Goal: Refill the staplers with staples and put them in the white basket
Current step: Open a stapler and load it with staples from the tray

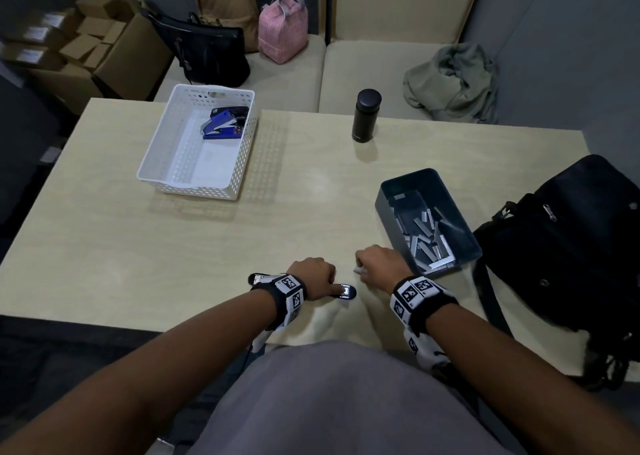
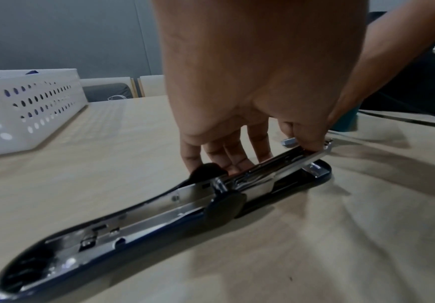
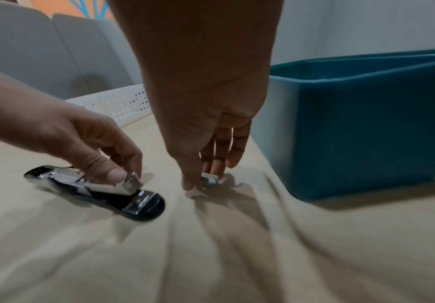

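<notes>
Holding the stapler (image 2: 159, 207) flat on the desk (image 1: 173, 247) near you, your left hand (image 1: 313, 274) pinches its shiny metal magazine rail. The left wrist view shows the stapler swung fully open, which the head view hides. Your right hand (image 3: 206, 133) pinches a short staple strip (image 3: 209, 178) just beside it. Next comes the smooth teal bin (image 1: 391, 209) holding staples, and farther left the perforated white basket (image 1: 194, 188) with blue staplers (image 1: 221, 125). No writing is readable.
</notes>
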Demonstrator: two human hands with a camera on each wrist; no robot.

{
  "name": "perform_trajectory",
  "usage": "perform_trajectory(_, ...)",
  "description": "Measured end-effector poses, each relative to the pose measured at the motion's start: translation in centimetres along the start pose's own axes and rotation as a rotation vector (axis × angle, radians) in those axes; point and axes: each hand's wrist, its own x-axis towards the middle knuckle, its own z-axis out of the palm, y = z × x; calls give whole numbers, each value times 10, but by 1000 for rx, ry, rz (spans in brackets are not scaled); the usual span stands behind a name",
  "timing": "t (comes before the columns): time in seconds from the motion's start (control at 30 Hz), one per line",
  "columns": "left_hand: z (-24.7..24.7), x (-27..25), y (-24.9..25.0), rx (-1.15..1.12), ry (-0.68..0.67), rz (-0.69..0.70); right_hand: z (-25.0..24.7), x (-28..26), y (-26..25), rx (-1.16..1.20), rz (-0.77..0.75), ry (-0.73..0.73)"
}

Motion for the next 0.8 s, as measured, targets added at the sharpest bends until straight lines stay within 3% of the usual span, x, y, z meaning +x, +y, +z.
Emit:
perform_trajectory(0.17, -1, -5, 0, -63, -15, -21, 14, -10, 1, 4, -97, 40)
perform_trajectory(0.3, -3, -7, 4, -73, -11, -39, 13, -18, -9, 68, -235, -36)
perform_trajectory(0.8, 3, -12, 9, 103, 74, -233, 24, -12, -33, 44, -62, -32)
